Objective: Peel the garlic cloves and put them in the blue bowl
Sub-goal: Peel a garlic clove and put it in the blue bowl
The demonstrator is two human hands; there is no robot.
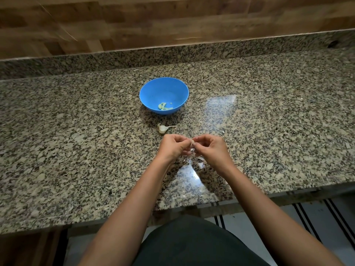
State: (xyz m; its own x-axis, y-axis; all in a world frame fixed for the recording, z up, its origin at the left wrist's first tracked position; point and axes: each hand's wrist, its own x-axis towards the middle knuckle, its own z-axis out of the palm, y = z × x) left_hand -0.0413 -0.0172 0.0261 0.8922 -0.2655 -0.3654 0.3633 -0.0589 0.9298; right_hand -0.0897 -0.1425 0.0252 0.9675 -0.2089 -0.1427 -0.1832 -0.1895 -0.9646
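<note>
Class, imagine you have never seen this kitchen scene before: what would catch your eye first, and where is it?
The blue bowl stands out first, bright against the speckled granite counter, with a few peeled cloves in its bottom. Nearer the viewer, the left hand and right hand meet over a small garlic clove. Between hands and bowl lies a piece of garlic bulb.

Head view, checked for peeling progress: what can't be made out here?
- Garlic clove: mostly hidden by the left hand and right hand; how much skin remains is unclear.
- Peeled cloves in the blue bowl: too small to count.
- Skin scraps: partly under the hands.
</note>
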